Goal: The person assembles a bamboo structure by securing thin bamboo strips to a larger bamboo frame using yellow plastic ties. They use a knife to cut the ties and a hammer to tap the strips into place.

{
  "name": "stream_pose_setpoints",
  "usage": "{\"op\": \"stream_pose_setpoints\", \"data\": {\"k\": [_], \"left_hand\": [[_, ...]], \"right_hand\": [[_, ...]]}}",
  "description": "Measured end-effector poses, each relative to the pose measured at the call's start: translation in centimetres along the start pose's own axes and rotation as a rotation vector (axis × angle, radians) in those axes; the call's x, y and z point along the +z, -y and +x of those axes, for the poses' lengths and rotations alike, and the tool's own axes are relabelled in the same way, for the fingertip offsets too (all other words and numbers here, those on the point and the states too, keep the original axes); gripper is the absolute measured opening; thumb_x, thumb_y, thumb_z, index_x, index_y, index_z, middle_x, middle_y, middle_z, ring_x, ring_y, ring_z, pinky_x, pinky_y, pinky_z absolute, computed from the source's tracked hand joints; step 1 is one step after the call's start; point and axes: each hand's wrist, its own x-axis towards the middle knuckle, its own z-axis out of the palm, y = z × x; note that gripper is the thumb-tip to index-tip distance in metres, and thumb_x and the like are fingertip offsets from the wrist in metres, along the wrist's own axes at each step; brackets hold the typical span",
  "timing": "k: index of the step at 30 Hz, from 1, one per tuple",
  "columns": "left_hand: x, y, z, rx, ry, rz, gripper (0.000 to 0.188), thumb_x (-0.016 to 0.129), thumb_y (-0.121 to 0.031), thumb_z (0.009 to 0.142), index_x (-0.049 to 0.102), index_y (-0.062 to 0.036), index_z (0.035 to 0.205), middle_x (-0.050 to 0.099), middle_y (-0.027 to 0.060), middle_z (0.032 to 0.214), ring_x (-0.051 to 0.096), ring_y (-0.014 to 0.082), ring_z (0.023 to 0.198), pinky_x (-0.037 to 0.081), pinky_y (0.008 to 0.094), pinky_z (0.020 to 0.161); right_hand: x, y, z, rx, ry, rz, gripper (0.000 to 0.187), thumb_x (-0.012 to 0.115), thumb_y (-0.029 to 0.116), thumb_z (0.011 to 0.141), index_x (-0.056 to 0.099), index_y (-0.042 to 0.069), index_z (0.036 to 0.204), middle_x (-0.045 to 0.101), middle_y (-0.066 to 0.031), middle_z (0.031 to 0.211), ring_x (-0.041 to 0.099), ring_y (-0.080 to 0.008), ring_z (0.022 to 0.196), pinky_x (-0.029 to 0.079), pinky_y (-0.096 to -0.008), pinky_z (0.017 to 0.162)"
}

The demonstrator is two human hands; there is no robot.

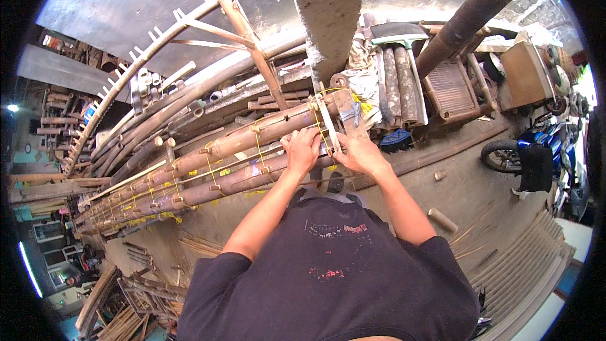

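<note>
Two long bamboo poles (243,141) lie side by side, running away to the left, with loops of yellow cord (259,151) tied across them at intervals. At their near right end, a flat bamboo slat (326,117) crosses the poles, with yellow cord around it. My right hand (360,155) is closed on the lower end of this slat. My left hand (303,149) rests over the poles just left of the slat, its fingers curled in; whatever they pinch is hidden. A brown wooden block (349,110) sits at the pole ends, beyond my right hand.
Behind the poles, a bamboo rack with pegs (145,57) stands over stacked bamboo (183,113). A concrete post (328,19) rises ahead. To the right are a bamboo chair (450,88) and a blue motorcycle (540,155). Cut bamboo pieces (443,221) lie on the floor.
</note>
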Motion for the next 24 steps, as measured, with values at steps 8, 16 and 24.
{"op": "stream_pose_setpoints", "data": {"k": [8, 16, 24], "left_hand": [[-2.3, 2.5, 5.6, -0.131, -0.096, -0.604, 0.030, 0.062, -0.024, 0.097, 0.064, -0.0004, 0.116, 0.072, 0.0135, 0.101, 0.069, 0.0179, 0.092, 0.053, 0.0326, 0.080], [-3.6, 2.4, 16.7, -0.257, 0.662, -0.232, 0.043, 0.069, -0.038, 0.083, 0.076, -0.0017, 0.105, 0.075, 0.0178, 0.098, 0.071, 0.0261, 0.091, 0.053, 0.0385, 0.085], [-6.7, 2.1, 15.8, -0.522, 0.586, -1.457, 0.009, 0.066, -0.018, 0.094, 0.065, -0.0114, 0.088, 0.068, 0.0016, 0.078, 0.069, 0.0178, 0.080, 0.055, 0.0379, 0.083]], "right_hand": [[-1.6, -11.6, 4.1, 0.202, -0.508, 0.265, 0.029, 0.067, 0.025, 0.093, 0.070, 0.004, 0.112, 0.072, -0.0157, 0.093, 0.068, -0.0270, 0.080, 0.054, -0.0396, 0.075], [3.1, -23.5, 9.7, 0.668, -0.283, -0.138, 0.064, 0.067, 0.033, 0.090, 0.043, 0.015, 0.147, 0.047, -0.0206, 0.141, 0.049, -0.0413, 0.129, 0.044, -0.0537, 0.103], [5.4, -26.2, 10.6, 0.684, -0.230, -0.244, 0.064, 0.069, 0.035, 0.088, 0.044, 0.014, 0.143, 0.050, -0.0225, 0.132, 0.053, -0.0389, 0.123, 0.045, -0.0536, 0.100]]}}
